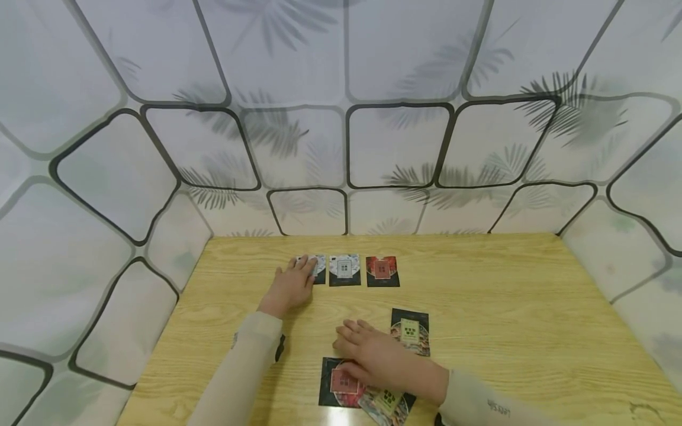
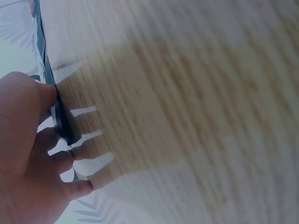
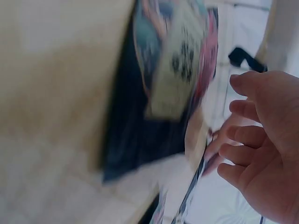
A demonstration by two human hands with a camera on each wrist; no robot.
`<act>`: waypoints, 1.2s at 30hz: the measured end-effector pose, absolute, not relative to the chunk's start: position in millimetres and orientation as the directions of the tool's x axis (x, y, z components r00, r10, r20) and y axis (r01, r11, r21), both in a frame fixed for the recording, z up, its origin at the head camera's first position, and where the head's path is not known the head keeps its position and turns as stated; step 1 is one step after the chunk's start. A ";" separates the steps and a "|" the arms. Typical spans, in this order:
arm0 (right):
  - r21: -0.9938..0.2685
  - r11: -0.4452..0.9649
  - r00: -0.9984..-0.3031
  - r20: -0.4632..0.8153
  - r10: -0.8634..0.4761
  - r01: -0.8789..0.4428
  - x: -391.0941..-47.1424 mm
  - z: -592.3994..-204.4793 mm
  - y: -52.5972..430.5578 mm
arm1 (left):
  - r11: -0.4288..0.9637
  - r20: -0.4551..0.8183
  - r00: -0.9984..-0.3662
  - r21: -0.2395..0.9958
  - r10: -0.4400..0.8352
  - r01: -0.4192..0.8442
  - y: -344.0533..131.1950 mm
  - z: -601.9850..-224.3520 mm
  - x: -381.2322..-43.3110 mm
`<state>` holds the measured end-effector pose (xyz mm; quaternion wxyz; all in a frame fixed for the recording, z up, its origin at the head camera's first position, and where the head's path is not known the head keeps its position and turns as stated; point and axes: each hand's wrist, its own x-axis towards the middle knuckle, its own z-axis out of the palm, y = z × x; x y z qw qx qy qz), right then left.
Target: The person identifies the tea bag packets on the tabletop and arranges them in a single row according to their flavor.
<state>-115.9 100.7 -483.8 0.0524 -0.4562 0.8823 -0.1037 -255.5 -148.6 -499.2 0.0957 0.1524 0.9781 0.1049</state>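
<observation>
Right hand [image 1: 380, 358] hovers over packets [image 1: 326, 390], labels [image 1: 343, 381] unreadable; left hand [image 1: 292, 286] touches another packet [image 1: 321, 272].

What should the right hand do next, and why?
Maybe the right hand should pinch the near red packet. The hand is over it and holds nothing, and that packet has a red label, like the far red packet, so they could go side by side. The left hand is busy touching the leftmost packet.

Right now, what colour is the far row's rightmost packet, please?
The packet is mostly red, black below, clearest in the head view.
</observation>
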 end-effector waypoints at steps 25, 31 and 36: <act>-0.164 0.540 -0.541 -0.042 -0.840 -0.826 -103.3 -492.4 96.0 | 0.934 -0.168 -0.932 0.219 0.321 0.282 -150.0 -497.9 -257.2; -0.165 0.643 -0.642 -0.064 -0.764 -0.748 -113.0 -488.8 102.5 | 0.935 -0.176 -0.931 0.218 0.320 0.280 -149.7 -499.4 -257.2; -0.095 0.683 -0.686 0.000 -0.727 -0.724 -120.6 -486.4 111.2 | 0.932 -0.169 -0.930 0.220 0.327 0.288 -149.4 -499.2 -256.4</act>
